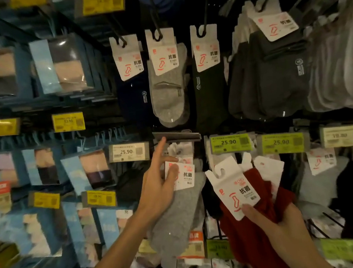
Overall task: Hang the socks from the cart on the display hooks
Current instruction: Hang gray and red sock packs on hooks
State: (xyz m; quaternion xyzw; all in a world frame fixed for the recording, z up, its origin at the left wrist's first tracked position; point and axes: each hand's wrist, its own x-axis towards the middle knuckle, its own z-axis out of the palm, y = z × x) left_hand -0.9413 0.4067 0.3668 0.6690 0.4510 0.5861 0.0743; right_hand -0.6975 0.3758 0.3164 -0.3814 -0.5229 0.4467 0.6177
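My left hand (pixel 160 181) pinches the white card label of a light grey sock pair (pixel 178 216), thumb on the card, with the index finger stretched up to the empty price-tag holder (pixel 176 136) at the hook's end. My right hand (pixel 284 229) grips several red sock pairs (pixel 246 234) with white card headers (pixel 233 190), held low and to the right of the grey pair, away from any hook. The cart is out of view.
Above hang navy, grey, black and dark grey socks (pixel 167 81) on black hooks (pixel 157 33). White socks fill the upper right. Blue boxed packs (pixel 64 64) crowd the left shelves. Price tags (pixel 229 143) line the middle rail; more socks hang below right.
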